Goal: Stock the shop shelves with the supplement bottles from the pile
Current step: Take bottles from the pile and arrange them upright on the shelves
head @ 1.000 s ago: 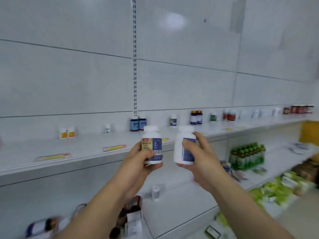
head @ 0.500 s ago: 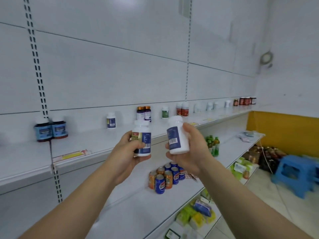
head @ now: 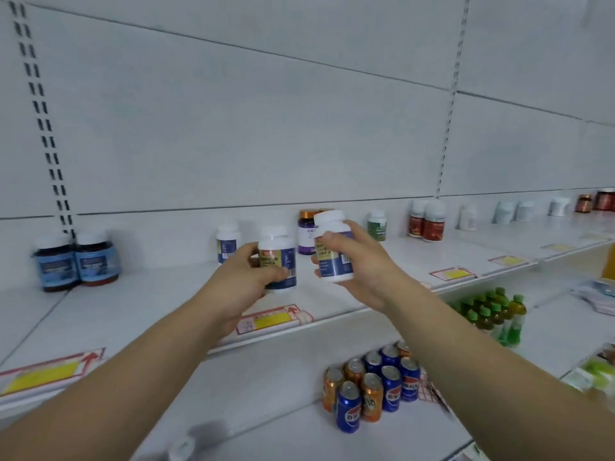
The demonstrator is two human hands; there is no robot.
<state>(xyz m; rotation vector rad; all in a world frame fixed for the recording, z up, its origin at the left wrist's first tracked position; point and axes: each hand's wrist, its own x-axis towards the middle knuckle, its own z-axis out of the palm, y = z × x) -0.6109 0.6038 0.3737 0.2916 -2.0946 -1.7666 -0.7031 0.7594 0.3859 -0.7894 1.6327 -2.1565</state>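
My left hand [head: 248,281] grips a white supplement bottle [head: 278,261] with a blue and yellow label, upright, low over the upper white shelf [head: 159,301]. My right hand [head: 362,271] grips a second matching white bottle [head: 332,247], held a little higher and slightly tilted. A third bottle of the same kind [head: 227,241] stands on the shelf at the back, just behind my left hand.
Two dark blue-labelled jars [head: 78,261] stand at the shelf's left. A purple bottle [head: 307,231], a green-labelled one [head: 377,225], red-labelled ones [head: 427,224] and several white ones stand further right. Soda cans [head: 369,384] and green drink bottles [head: 492,311] fill the lower shelf.
I have stepped closer and both hands have reached forward and down over the upper shelf. The left bottle is now near the shelf surface. The right bottle has been turned more upright.
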